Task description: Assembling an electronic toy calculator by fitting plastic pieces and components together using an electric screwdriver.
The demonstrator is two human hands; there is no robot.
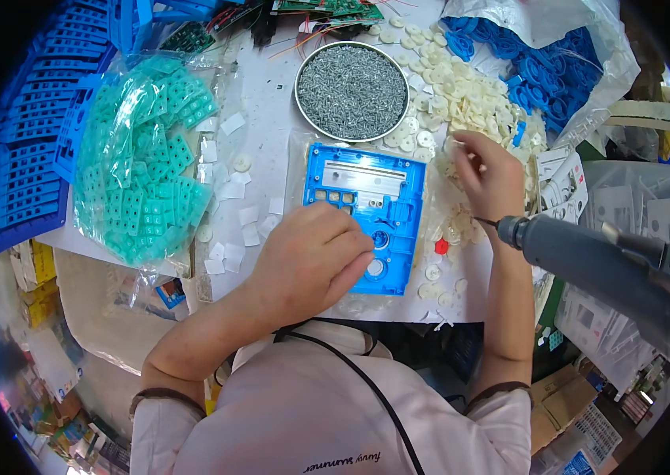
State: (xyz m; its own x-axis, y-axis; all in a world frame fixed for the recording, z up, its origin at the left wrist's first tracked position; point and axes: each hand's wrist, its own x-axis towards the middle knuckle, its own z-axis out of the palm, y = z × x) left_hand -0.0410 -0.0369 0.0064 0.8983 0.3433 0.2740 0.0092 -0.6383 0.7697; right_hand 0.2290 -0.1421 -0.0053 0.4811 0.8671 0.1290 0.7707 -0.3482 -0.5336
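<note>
A blue plastic casing [407,245] lies open side up at the table's front, with a clear strip, small square openings and two round openings. My left hand [311,257] is closed over its lower left part, fingertips beside the round openings; what they pinch, if anything, is hidden. My right hand [493,176] is to the right of the casing, fingers curled at the edge of a heap of off-white plastic discs [462,91]. Whether a disc is between those fingers I cannot make out. A grey power screwdriver [588,257] reaches across my right forearm, its bit pointing left.
Behind the casing stands a round tray of small screws [352,91]. A bag of green translucent parts [149,174] lies left, near blue plastic panels [30,119]. A bag of blue rings [561,71] sits far right. Circuit boards [335,9] lie at the back. A red piece [441,246] is by the casing.
</note>
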